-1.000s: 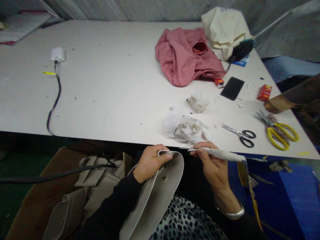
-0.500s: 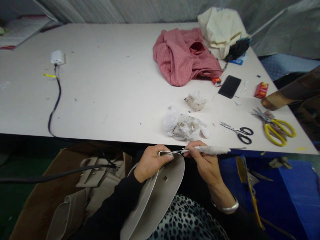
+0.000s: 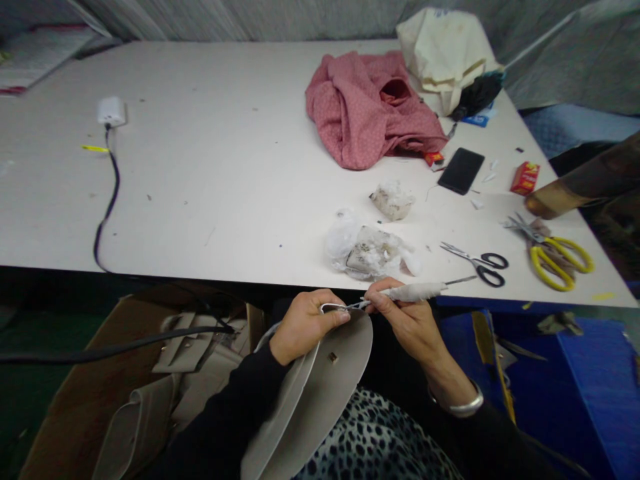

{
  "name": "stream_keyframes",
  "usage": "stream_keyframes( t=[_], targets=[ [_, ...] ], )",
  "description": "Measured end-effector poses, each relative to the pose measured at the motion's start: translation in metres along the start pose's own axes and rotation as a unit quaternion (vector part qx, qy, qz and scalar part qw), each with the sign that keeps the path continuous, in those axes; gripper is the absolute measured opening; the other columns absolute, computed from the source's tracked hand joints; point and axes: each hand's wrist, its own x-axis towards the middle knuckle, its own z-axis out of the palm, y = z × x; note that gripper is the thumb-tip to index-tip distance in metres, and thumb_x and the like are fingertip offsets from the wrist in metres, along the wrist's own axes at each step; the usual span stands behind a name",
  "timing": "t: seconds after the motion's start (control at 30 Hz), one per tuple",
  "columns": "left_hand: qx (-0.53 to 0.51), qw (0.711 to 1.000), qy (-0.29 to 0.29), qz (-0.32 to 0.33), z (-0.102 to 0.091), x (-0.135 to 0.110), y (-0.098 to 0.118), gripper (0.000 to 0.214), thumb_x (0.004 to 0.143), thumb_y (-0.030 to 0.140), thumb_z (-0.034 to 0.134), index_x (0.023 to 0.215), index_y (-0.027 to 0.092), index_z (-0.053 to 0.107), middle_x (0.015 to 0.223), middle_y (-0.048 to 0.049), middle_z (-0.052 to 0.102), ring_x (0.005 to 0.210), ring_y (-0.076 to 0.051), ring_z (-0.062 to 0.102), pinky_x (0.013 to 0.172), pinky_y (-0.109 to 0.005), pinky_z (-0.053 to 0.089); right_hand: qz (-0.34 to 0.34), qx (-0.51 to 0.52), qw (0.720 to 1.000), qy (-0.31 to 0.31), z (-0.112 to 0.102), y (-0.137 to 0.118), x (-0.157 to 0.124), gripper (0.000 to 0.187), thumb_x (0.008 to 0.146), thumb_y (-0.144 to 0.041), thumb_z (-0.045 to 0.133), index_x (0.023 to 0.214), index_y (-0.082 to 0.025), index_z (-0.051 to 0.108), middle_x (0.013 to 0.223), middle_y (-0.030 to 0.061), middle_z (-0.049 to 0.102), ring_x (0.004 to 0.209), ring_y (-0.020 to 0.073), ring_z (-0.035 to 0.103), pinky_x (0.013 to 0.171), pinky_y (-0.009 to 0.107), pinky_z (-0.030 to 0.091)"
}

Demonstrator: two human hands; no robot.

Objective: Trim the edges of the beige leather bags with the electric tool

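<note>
My left hand (image 3: 306, 325) pinches the upper edge of a beige bag (image 3: 333, 393) with a small gold-coloured clasp piece, resting over my lap. My right hand (image 3: 407, 325) is closed round a thin metal tool with a white-wrapped handle (image 3: 417, 291). One thin end of that tool meets the bag's edge beside my left fingertips; the other end sticks out to the right. The exact tip is too small to make out. On the table just beyond my hands lies a whitish, dirty lump on crumpled plastic (image 3: 370, 253).
Black-handled scissors (image 3: 477, 262) and yellow-handled scissors (image 3: 553, 253) lie at the right, near a phone (image 3: 461, 171) and a red box (image 3: 525, 178). Pink cloth (image 3: 350, 113) lies farther back. A cardboard box (image 3: 75, 393) holding beige bags stands at lower left; a black cable (image 3: 116, 180) crosses the table.
My right hand has turned slightly, so the tool's free end now points higher, above the table edge. The left hand keeps its pinch on the bag. The view has shifted a little.
</note>
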Motion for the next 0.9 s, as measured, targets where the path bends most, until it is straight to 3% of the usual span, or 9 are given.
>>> stream_keyframes(
  t=[0.53, 0.77, 0.9],
  targets=[
    [-0.002, 1.0, -0.006, 0.005, 0.0, 0.0, 0.002, 0.014, 0.078, 0.029, 0.075, 0.075, 0.015, 0.075, 0.073, -0.0024, 0.07, 0.07, -0.016, 0.06, 0.07, -0.027, 0.043, 0.009, -0.019, 0.999, -0.026, -0.001, -0.007, 0.006, 0.023, 0.101, -0.039, 0.061, 0.088, -0.021, 0.067, 0.075, -0.0002, 0.066, 0.075, 0.0166, 0.063, 0.073, 0.03, 0.048],
    [-0.011, 1.0, -0.02, 0.005, 0.0, 0.001, 0.002, 0.019, 0.079, 0.032, 0.073, 0.072, 0.015, 0.073, 0.068, -0.0021, 0.066, 0.066, -0.016, 0.055, 0.065, -0.026, 0.04, 0.006, -0.039, 0.996, -0.077, -0.002, -0.012, 0.016, 0.027, 0.102, -0.042, 0.058, 0.088, -0.021, 0.067, 0.074, -0.0006, 0.064, 0.073, 0.0163, 0.062, 0.071, 0.03, 0.048],
    [-0.032, 0.999, -0.037, -0.001, -0.002, 0.002, 0.001, 0.021, 0.078, 0.033, 0.073, 0.071, 0.014, 0.072, 0.067, -0.002, 0.063, 0.064, -0.015, 0.053, 0.063, -0.026, 0.038, -0.035, -0.059, 0.992, -0.107, 0.0, -0.016, 0.022, 0.028, 0.103, -0.041, 0.057, 0.086, -0.021, 0.067, 0.079, 0.0008, 0.065, 0.077, 0.0172, 0.061, 0.074, 0.031, 0.048]
  ],
)
